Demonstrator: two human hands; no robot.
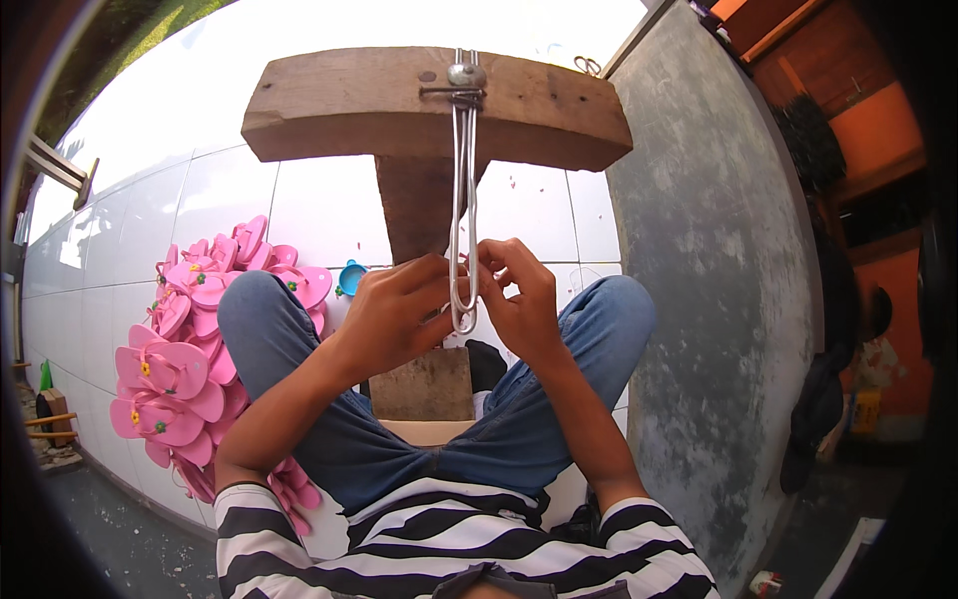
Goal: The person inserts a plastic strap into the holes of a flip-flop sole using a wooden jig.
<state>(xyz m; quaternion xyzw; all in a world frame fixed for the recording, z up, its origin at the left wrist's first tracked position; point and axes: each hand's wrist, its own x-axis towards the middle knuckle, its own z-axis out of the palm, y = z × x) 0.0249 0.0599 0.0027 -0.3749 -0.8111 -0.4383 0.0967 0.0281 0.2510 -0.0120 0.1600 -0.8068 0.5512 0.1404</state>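
Note:
In front of me stands a T-shaped wooden stand. A bent metal rod tool with long narrow loops runs from a rounded metal head and nails on its crossbar toward me. My left hand is on the left of the loops' near end, its fingers curled in. On the right side, my right hand has thumb and fingertips drawn together in a pinch. Both hands' fingertips meet around the rods. Whatever lies between them is too small or hidden to make out.
Many pink flip-flops with small flower ornaments are heaped on the white tiles to my left. A small blue bowl sits near my left knee. Scissors lie beyond the crossbar's right end. A grey mottled surface runs along the right.

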